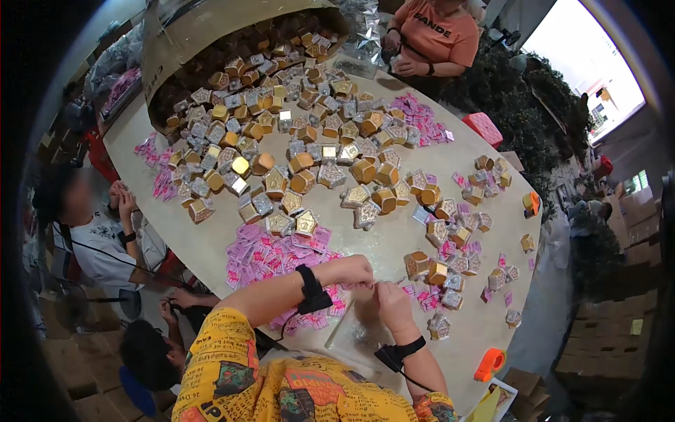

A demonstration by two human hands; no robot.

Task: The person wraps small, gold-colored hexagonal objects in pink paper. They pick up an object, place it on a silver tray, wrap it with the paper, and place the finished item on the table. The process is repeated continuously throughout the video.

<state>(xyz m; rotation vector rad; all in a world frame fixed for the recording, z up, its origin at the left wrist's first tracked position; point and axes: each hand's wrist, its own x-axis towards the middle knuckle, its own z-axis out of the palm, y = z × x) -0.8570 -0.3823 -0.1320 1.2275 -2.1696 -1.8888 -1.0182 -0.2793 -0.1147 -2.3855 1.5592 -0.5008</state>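
My left hand (354,270) and my right hand (394,304) meet near the front edge of the table, with the fingers of both pinched together. Whatever they hold between them is too small to make out. Below them lies a clear plastic bag or sheet (355,329). Under and beside my left forearm spreads a pile of small pink printed packets (264,261). To the right of my right hand stand several small gold and silver faceted boxes (416,264), with more pink packets among them. Each of my wrists wears a black strap with a cable.
A large cardboard box (158,91) on its side spills many gold and silver boxes (302,162) over the table (211,243). Orange tape dispensers (490,364) sit at the right edge. Co-workers are at the left and far side, one in an orange shirt (439,35).
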